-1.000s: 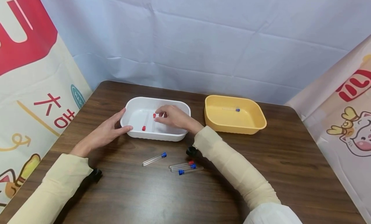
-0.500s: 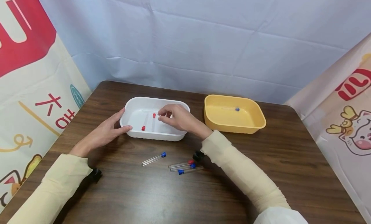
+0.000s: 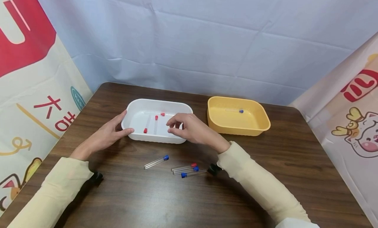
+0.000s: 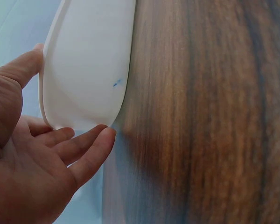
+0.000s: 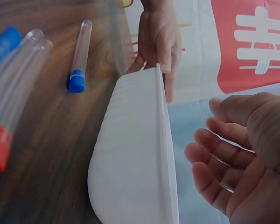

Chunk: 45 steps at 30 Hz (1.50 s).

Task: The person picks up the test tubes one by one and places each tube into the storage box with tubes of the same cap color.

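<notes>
My left hand (image 3: 110, 131) holds the left end of a white plastic basin (image 3: 159, 138), thumb at the front corner and fingers along the end wall, as the left wrist view shows. Above the basin's right part is my right hand (image 3: 192, 128), fingers loosely bent, nothing between them; the right wrist view shows it apart from the basin wall. Inside the basin lie three red-capped test tubes, their caps visible: one red cap (image 3: 162, 114) at the back, another red cap (image 3: 156, 117) mid-basin, a third red cap (image 3: 145, 131) near the front.
A yellow basin (image 3: 239, 131) stands to the right, containing a blue-capped test tube (image 3: 241, 111). In front of the white basin, a blue-capped tube (image 3: 156, 162) lies alone. Beside it, a red-capped tube (image 3: 183, 167) lies close to two blue-capped ones on the wooden table (image 3: 141, 201).
My right hand has let go of a red-capped test tube in the white basin and drawn back right and toward me, uncovering its cap. My left hand stays on the basin.
</notes>
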Each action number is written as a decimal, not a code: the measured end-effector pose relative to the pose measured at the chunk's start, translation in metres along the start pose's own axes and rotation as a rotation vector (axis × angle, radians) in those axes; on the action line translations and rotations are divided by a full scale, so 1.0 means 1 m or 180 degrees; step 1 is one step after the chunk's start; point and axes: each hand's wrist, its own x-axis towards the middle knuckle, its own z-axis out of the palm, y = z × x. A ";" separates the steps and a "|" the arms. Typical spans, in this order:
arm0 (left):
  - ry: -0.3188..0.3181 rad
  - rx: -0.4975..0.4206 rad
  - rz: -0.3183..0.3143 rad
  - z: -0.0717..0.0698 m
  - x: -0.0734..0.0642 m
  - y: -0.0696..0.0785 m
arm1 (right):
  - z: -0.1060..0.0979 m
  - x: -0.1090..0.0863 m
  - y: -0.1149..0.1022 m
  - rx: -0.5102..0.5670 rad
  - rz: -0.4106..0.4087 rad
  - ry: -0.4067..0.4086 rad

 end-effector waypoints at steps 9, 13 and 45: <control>-0.0003 0.0000 -0.0010 0.001 0.000 0.000 | 0.001 -0.030 -0.004 0.0086 -0.0123 -0.0017; 0.0000 0.0009 -0.0013 0.001 0.000 0.000 | 0.002 -0.042 -0.004 0.0129 -0.0169 -0.0093; -0.0010 -0.0034 -0.0006 0.002 0.000 -0.002 | 0.022 -0.088 0.026 0.0055 0.0137 -0.0639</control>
